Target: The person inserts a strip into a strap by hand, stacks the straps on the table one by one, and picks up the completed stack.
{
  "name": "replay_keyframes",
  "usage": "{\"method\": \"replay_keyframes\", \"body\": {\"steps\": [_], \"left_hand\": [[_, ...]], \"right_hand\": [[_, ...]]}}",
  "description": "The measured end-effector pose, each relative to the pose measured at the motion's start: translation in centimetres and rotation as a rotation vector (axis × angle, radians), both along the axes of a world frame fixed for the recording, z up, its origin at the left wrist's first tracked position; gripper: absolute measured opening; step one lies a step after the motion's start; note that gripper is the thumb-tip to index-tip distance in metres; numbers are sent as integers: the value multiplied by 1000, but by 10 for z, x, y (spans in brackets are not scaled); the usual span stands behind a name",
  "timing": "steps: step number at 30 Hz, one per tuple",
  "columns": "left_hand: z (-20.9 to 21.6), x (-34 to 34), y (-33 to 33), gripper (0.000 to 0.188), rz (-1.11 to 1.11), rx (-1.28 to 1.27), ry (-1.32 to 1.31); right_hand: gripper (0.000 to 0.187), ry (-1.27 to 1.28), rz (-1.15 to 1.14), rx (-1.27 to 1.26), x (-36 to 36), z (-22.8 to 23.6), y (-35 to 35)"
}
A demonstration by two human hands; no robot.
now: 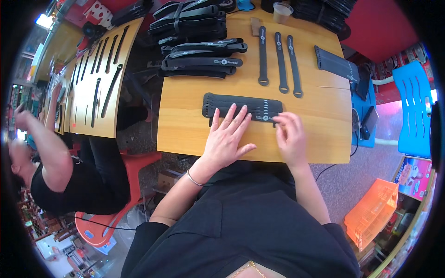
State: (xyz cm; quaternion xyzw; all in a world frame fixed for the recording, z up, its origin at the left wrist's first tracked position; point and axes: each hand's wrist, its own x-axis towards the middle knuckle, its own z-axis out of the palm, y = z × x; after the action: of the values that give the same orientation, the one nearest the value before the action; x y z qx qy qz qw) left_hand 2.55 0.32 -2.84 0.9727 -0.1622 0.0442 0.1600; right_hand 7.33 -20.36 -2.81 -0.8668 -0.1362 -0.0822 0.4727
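Observation:
A row of dark grey straps point(241, 99), overlapped side by side with their slotted ends to the left, lies on the wooden table in front of me. My left hand point(228, 134) rests flat on the row's near edge, fingers spread, a thin bracelet at the wrist. At the row's right end, my right hand point(291, 134) has its fingers bent, thumb and forefinger closed on the end of the nearest strap. Part of that strap's end is hidden by the fingertips. Three single straps point(280, 60) lie apart further back.
A tall pile of bundled straps point(190, 28) stands at the table's back left, and another strap bundle point(336, 64) lies at the right. A clear cup point(282, 12) sits at the back. On the left, a co-worker point(60, 171) sits at a second table with straps. An orange crate point(371, 213) is at lower right.

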Motion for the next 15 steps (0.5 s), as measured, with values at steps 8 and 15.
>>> {"method": "replay_keyframes", "body": {"steps": [8,15], "left_hand": [[2,4,-8,81,-139,-80,33],[4,7,-9,79,-141,-46,29]], "right_hand": [[37,-243,217,-372,-9,-3,11],[7,-241,86,-358,0,3,-15]]}}
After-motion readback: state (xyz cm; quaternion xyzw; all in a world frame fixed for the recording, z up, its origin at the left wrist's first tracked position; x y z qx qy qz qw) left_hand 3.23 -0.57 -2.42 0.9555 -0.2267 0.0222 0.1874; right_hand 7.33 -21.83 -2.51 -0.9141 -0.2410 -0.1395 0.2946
